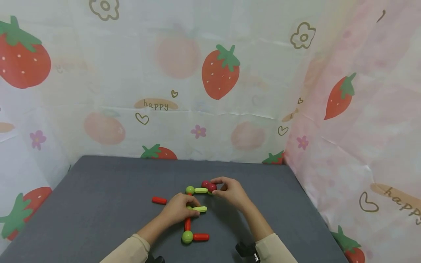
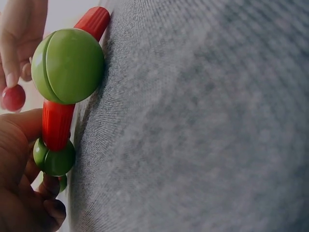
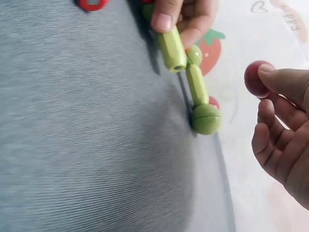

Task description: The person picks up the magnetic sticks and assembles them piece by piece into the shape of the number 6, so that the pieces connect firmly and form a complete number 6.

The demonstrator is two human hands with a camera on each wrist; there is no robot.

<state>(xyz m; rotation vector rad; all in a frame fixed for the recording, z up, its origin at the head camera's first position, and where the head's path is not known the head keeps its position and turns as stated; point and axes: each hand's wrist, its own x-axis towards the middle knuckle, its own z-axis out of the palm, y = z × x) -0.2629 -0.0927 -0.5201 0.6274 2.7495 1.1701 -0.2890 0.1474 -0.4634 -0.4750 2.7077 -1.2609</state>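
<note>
My left hand pinches a yellow-green rod close to the green ball at its inner end, which the fingers partly hide. That rod is the middle arm of a joined figure of balls and rods. My right hand holds a dark red ball between thumb and fingertip, raised off the table. In the head view this ball overlaps the green ball at the end of the upper yellow-green rod. Lower down, a red rod leads to a green ball with another red rod pointing right.
A loose red rod lies left of the figure. A second dark red ball sits behind the upper rod's end. The dark grey table backs onto a strawberry-printed curtain, which also hangs at the sides.
</note>
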